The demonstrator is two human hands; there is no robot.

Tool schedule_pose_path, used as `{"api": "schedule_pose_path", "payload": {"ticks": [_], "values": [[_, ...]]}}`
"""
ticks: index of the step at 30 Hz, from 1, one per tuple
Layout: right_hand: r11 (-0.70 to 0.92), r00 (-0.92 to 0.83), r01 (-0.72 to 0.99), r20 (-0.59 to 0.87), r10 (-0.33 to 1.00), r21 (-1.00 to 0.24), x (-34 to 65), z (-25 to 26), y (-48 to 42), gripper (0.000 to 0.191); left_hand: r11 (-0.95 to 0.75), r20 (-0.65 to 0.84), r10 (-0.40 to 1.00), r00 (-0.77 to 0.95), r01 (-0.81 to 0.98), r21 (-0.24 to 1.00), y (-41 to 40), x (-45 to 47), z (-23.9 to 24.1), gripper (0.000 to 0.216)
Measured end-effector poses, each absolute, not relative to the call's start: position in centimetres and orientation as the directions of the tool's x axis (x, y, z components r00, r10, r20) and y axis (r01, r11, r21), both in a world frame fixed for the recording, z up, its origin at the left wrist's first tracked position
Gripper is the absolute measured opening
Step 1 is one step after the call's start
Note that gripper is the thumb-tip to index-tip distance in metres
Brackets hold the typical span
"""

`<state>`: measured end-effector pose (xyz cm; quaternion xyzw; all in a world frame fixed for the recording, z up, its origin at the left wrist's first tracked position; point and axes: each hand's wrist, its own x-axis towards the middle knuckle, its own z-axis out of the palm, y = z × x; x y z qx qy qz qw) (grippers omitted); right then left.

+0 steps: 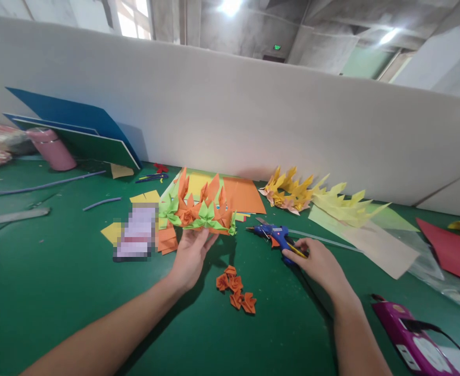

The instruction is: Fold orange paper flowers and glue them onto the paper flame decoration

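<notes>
My left hand (pixel 193 256) is closed on the lower edge of a paper crown (pixel 204 209), holding it above the table. The crown has orange points, green folded flowers and an orange rose on its front. My right hand (pixel 316 261) has its thumb and fingers closed around the handle of a blue hot glue gun (pixel 275 233), whose nozzle points left. A thin yellow and black piece (pixel 298 250) shows beside those fingers; what it is I cannot tell. Between my forearms lie several small orange paper roses (pixel 236 287) in a cluster.
Behind stand a golden paper crown (pixel 288 190) and a pale yellow jagged strip (pixel 347 203). Left are a blurred phone (pixel 138 230), orange paper squares (pixel 167 240) and a pink bottle (pixel 52 149). A magenta power strip (pixel 414 334) lies at right. A white partition (pixel 230 115) borders the green table.
</notes>
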<state>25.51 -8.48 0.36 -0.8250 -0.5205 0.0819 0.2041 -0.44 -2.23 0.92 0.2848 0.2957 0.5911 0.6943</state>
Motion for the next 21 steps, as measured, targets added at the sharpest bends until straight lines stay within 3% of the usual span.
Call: {"api": "schedule_pose_path", "payload": {"ticks": [6,11,15,17,21], "values": [[-0.309,0.352,0.904,0.105,0.930,-0.294,24.2,0.1,-8.2,0.032,0.166,-0.091,0.985,0.146,-0.670,0.723,-1.9,-0.5,1.0,0.027],[-0.374,0.404,0.887,0.062,0.913,-0.273,23.3,0.1,-7.9,0.014,0.170,-0.067,0.982,0.176,-0.674,0.719,-1.9,-0.7,1.1,0.040],[-0.447,0.498,0.789,0.014,0.867,-0.423,23.7,0.4,-7.8,0.012,0.229,-0.122,0.972,0.203,-0.675,0.701,-1.9,-0.6,1.0,0.036],[-0.419,0.528,0.702,0.027,0.849,-0.576,23.8,0.6,-7.9,0.013,0.269,-0.162,0.962,0.219,-0.668,0.694,-1.8,-0.5,0.9,0.030],[-0.075,0.463,0.278,0.066,0.884,-0.958,23.1,1.4,-8.3,0.035,0.313,-0.206,0.950,0.237,-0.667,0.676,-1.6,-0.5,0.5,0.023]]}}
